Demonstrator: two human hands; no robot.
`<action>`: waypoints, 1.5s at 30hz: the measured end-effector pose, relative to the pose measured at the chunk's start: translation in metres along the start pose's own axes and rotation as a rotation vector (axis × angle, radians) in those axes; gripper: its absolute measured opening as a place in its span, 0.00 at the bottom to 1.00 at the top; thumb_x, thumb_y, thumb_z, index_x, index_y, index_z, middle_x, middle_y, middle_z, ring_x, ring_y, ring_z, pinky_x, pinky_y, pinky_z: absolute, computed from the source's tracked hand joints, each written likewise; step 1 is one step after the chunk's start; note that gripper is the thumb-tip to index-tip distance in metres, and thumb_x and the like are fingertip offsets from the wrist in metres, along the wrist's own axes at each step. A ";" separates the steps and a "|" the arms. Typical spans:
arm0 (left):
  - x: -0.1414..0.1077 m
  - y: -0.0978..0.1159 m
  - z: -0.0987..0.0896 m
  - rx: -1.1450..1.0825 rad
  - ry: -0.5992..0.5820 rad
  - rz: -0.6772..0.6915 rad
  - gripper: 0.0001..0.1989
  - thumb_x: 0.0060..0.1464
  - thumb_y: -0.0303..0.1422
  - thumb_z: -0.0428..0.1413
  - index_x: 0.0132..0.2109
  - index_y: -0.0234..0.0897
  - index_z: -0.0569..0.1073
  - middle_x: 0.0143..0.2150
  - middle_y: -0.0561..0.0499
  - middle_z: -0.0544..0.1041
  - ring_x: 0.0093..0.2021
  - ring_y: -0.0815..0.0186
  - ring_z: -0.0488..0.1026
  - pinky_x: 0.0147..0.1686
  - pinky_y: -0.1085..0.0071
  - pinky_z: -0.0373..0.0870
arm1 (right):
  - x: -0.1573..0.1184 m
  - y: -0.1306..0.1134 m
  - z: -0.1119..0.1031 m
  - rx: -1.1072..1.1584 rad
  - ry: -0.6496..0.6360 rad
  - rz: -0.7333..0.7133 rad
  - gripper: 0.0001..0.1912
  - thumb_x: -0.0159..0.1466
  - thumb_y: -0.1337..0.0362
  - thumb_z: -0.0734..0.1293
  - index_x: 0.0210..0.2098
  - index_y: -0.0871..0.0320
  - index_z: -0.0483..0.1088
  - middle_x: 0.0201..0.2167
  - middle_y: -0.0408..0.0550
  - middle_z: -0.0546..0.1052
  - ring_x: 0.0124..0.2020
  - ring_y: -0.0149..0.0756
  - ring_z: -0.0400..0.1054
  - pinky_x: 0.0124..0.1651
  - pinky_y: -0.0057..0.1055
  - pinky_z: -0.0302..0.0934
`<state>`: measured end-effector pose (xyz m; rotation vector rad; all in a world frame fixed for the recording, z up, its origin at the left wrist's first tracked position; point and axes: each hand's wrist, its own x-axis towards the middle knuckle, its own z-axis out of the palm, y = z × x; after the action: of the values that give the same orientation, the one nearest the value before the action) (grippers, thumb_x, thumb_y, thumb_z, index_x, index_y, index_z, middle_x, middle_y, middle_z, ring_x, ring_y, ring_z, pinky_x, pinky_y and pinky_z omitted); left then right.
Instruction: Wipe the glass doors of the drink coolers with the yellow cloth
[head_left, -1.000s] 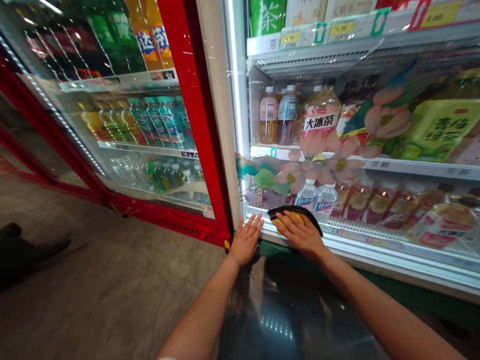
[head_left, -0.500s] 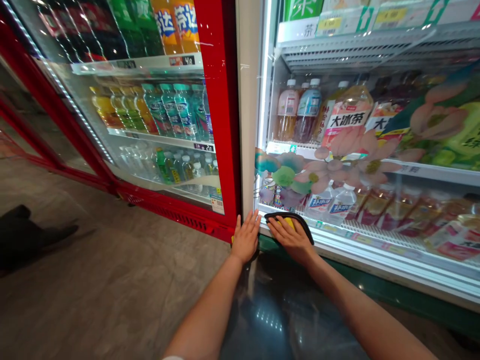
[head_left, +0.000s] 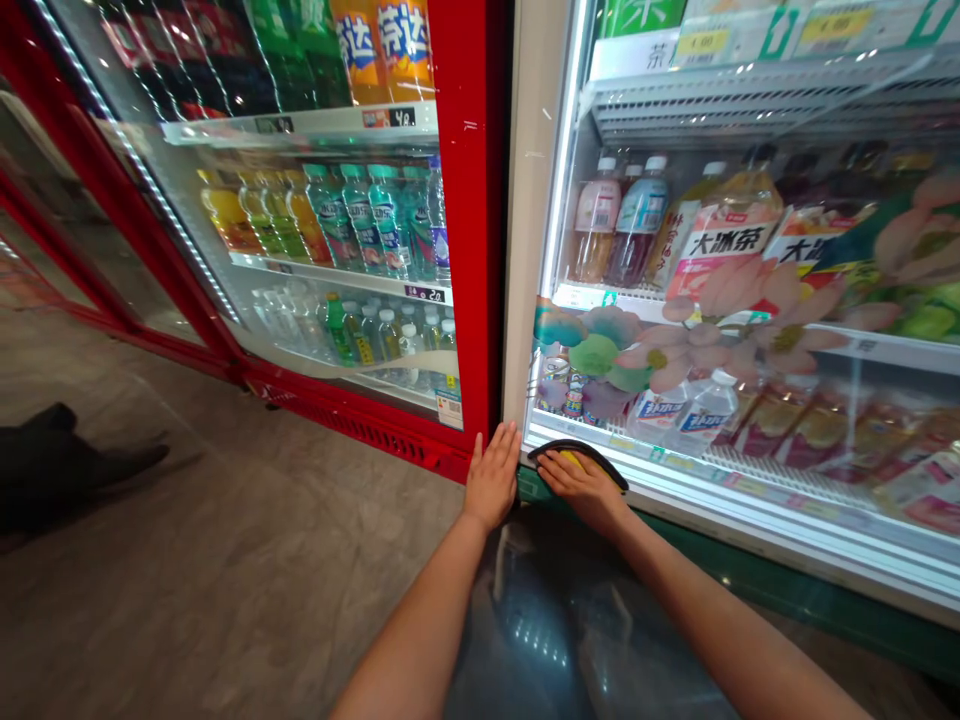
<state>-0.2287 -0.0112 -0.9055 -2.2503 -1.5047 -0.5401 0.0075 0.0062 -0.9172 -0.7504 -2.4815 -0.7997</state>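
My left hand lies with its fingers stretched out against the lower corner of the drinks fridge's pale frame, at the gap beside the red fridge. Nothing is in it. Close by on the right, my right hand presses a black-edged yellow cleaning cloth to the lower edge of the glass door. The fingers cover much of the cloth, so its exact kind is hard to make out. Behind the glass, printed with pink flowers, stand bottled drinks.
To the left stands a red-framed fridge with bottles on its shelves. A green base strip runs under the right fridge. Below my arms is a dark glossy surface. A person's dark shoe shows on the grey floor.
My right hand and the cloth have moved slightly down the door's lower edge, and the cloth looks flatter. My left hand stays at the corner. The view has swung a little left.
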 end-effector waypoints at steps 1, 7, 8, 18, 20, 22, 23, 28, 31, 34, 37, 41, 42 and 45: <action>0.000 -0.002 -0.001 0.000 0.005 0.001 0.37 0.59 0.25 0.48 0.74 0.34 0.52 0.77 0.47 0.51 0.76 0.60 0.46 0.74 0.51 0.44 | 0.000 0.000 -0.001 0.007 -0.015 0.010 0.25 0.69 0.75 0.58 0.63 0.57 0.67 0.65 0.48 0.71 0.67 0.37 0.62 0.68 0.42 0.54; -0.006 -0.009 -0.006 0.004 0.039 -0.078 0.40 0.55 0.22 0.49 0.74 0.30 0.50 0.76 0.43 0.52 0.77 0.60 0.45 0.74 0.54 0.47 | 0.045 -0.002 0.004 0.006 0.014 0.173 0.27 0.71 0.70 0.59 0.68 0.55 0.61 0.70 0.48 0.64 0.72 0.42 0.54 0.71 0.48 0.48; -0.007 -0.010 -0.006 0.003 0.043 -0.086 0.40 0.55 0.22 0.48 0.74 0.31 0.50 0.76 0.43 0.52 0.77 0.60 0.45 0.74 0.54 0.48 | 0.050 -0.005 0.009 0.014 0.015 0.167 0.27 0.71 0.70 0.59 0.68 0.56 0.61 0.70 0.48 0.64 0.72 0.42 0.54 0.71 0.48 0.48; -0.010 -0.020 -0.009 -0.010 0.098 -0.130 0.42 0.57 0.21 0.46 0.76 0.31 0.42 0.76 0.41 0.52 0.76 0.58 0.47 0.73 0.51 0.49 | 0.052 -0.007 0.013 0.056 -0.048 0.177 0.27 0.71 0.68 0.58 0.69 0.52 0.60 0.71 0.45 0.62 0.73 0.41 0.51 0.72 0.48 0.50; -0.011 -0.020 -0.009 -0.007 0.109 -0.152 0.42 0.57 0.21 0.46 0.76 0.31 0.42 0.76 0.40 0.53 0.76 0.57 0.49 0.73 0.50 0.51 | 0.068 -0.013 0.019 0.044 -0.050 0.198 0.27 0.72 0.68 0.58 0.69 0.53 0.60 0.72 0.46 0.61 0.73 0.43 0.52 0.71 0.49 0.50; -0.012 -0.020 -0.009 -0.010 0.109 -0.152 0.42 0.56 0.20 0.47 0.76 0.31 0.42 0.76 0.40 0.53 0.76 0.57 0.50 0.72 0.50 0.52 | 0.069 -0.020 0.029 0.050 -0.067 0.153 0.26 0.72 0.68 0.58 0.68 0.54 0.63 0.71 0.47 0.63 0.72 0.43 0.55 0.70 0.48 0.53; -0.012 -0.020 -0.010 -0.011 0.108 -0.146 0.43 0.56 0.20 0.47 0.76 0.31 0.42 0.76 0.40 0.53 0.76 0.57 0.49 0.72 0.50 0.52 | 0.063 -0.023 0.033 0.058 -0.077 0.113 0.25 0.71 0.68 0.58 0.66 0.55 0.65 0.69 0.47 0.65 0.71 0.41 0.57 0.69 0.47 0.55; -0.013 -0.022 -0.013 -0.017 0.123 -0.131 0.44 0.55 0.20 0.47 0.76 0.32 0.40 0.76 0.40 0.53 0.76 0.58 0.49 0.73 0.50 0.51 | 0.019 -0.021 0.034 0.070 -0.060 0.058 0.23 0.71 0.71 0.57 0.63 0.53 0.69 0.67 0.44 0.69 0.69 0.37 0.59 0.71 0.43 0.53; -0.013 -0.023 -0.013 -0.020 0.134 -0.154 0.44 0.55 0.20 0.47 0.76 0.31 0.40 0.76 0.40 0.53 0.76 0.58 0.48 0.72 0.50 0.51 | 0.036 -0.017 0.022 0.050 -0.040 0.172 0.25 0.71 0.69 0.58 0.66 0.53 0.64 0.70 0.46 0.65 0.72 0.41 0.54 0.73 0.49 0.48; -0.011 -0.019 -0.011 -0.017 0.136 -0.166 0.43 0.55 0.20 0.47 0.76 0.32 0.43 0.75 0.40 0.54 0.76 0.57 0.49 0.73 0.50 0.51 | 0.070 -0.023 0.022 0.048 -0.042 0.234 0.27 0.71 0.67 0.59 0.69 0.53 0.61 0.71 0.49 0.62 0.73 0.42 0.51 0.73 0.51 0.47; -0.010 -0.016 -0.011 -0.013 0.128 -0.147 0.42 0.55 0.20 0.46 0.75 0.32 0.45 0.75 0.41 0.54 0.75 0.58 0.50 0.73 0.50 0.51 | 0.076 -0.029 0.035 0.062 -0.074 0.121 0.24 0.70 0.68 0.60 0.65 0.55 0.66 0.69 0.51 0.66 0.71 0.41 0.56 0.71 0.47 0.52; -0.004 -0.017 -0.018 -0.015 0.144 -0.143 0.42 0.56 0.20 0.46 0.76 0.33 0.44 0.75 0.40 0.53 0.75 0.58 0.50 0.73 0.50 0.51 | 0.057 -0.011 0.030 0.073 -0.067 -0.069 0.20 0.70 0.69 0.61 0.59 0.56 0.72 0.63 0.48 0.74 0.66 0.37 0.64 0.68 0.41 0.57; -0.002 -0.017 -0.020 -0.016 0.155 -0.154 0.42 0.56 0.20 0.46 0.76 0.33 0.43 0.76 0.40 0.53 0.76 0.57 0.49 0.73 0.49 0.50 | 0.057 -0.002 0.021 0.062 -0.045 -0.080 0.20 0.71 0.69 0.60 0.60 0.56 0.72 0.64 0.48 0.73 0.67 0.37 0.63 0.68 0.41 0.57; 0.006 -0.015 -0.024 -0.016 0.192 -0.209 0.41 0.57 0.20 0.45 0.76 0.31 0.44 0.76 0.39 0.52 0.76 0.56 0.48 0.72 0.48 0.50 | 0.077 0.023 -0.018 0.000 0.031 -0.015 0.23 0.72 0.69 0.60 0.65 0.55 0.66 0.69 0.46 0.66 0.70 0.40 0.58 0.70 0.43 0.54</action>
<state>-0.2430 -0.0129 -0.8807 -1.9984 -1.6480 -0.8078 -0.0335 0.0387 -0.8534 -0.7151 -2.4619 -0.8102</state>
